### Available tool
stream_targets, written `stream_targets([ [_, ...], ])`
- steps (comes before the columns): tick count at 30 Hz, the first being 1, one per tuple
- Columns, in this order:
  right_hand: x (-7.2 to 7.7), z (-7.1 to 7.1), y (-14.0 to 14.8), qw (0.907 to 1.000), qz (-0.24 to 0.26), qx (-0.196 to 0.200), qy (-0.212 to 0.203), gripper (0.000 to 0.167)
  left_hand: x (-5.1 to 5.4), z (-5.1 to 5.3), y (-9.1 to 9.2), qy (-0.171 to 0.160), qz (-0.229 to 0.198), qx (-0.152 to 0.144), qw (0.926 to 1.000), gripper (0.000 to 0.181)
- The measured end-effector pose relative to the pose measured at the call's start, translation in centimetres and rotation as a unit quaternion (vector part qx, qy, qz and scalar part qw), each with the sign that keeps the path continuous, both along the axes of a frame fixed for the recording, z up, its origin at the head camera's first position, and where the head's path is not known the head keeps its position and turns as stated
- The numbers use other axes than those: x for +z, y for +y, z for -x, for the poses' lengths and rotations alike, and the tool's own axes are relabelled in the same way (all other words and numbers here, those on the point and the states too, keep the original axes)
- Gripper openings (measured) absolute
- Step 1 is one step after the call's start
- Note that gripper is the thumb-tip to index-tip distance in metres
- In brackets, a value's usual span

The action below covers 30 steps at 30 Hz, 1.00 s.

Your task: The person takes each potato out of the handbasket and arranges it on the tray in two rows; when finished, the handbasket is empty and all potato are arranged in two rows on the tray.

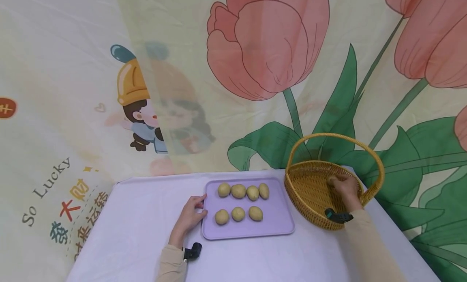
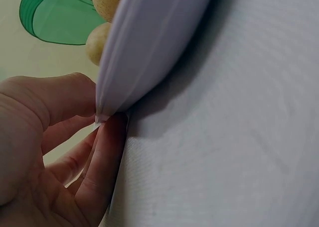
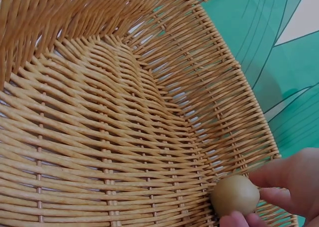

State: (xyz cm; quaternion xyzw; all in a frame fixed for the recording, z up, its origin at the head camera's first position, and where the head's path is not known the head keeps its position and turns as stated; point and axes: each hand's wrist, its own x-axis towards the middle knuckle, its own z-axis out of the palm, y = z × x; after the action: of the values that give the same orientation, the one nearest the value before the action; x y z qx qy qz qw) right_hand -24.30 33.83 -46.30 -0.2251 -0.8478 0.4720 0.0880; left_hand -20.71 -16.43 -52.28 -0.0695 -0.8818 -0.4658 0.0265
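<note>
Inside the wicker basket (image 1: 304, 209), my right hand (image 1: 347, 188) holds a potato (image 3: 235, 195) between thumb and fingers, close to the basket's side wall. My left hand (image 1: 190, 215) pinches the left rim of a purple tray (image 1: 233, 230). In the left wrist view the thumb lies against the tray's rim and the other fingers (image 2: 102, 167) reach to its underside. Several potatoes (image 1: 238, 214) lie on the tray in two rows, a back row and a front row. No other potato shows on the visible part of the basket's woven floor.
A white cloth covers the table (image 1: 138, 229). The basket's tall arched handle (image 1: 337, 136) rises over its opening, at the right of the tray. Behind the table hangs a printed curtain (image 1: 182, 160) with tulips and cartoon figures. Each wrist wears a small black camera (image 1: 195, 250).
</note>
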Motion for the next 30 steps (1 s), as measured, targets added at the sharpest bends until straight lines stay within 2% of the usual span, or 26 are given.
stream_targets([
  [8, -0.4, 0.2, 0.3, 0.9994, -0.014, 0.019, 0.024, 0.033, 0.1, 0.1, 0.1, -0.003, -0.006, 0.002, 1.0, 0.056],
  [11, -0.4, 0.2, 0.4, 0.9994, -0.013, 0.025, 0.017, 0.03, 0.1, 0.1, 0.1, -0.011, -0.006, 0.002, 0.9999, 0.057],
  [21, 0.0, 0.4, 0.6, 0.9947, 0.048, 0.08, -0.043, 0.057, 0.0, 0.2, 0.1, -0.002, -0.001, 0.002, 1.0, 0.057],
  [26, 0.4, 0.2, 0.3, 0.9908, 0.048, 0.117, -0.048, 0.059, -0.1, 0.1, 0.0, -0.004, -0.005, 0.001, 1.0, 0.057],
  [30, 1.1, -0.1, -0.3, 0.9895, 0.048, 0.13, -0.041, 0.056, -0.2, 0.1, 0.0, 0.001, -0.004, -0.002, 1.0, 0.057],
])
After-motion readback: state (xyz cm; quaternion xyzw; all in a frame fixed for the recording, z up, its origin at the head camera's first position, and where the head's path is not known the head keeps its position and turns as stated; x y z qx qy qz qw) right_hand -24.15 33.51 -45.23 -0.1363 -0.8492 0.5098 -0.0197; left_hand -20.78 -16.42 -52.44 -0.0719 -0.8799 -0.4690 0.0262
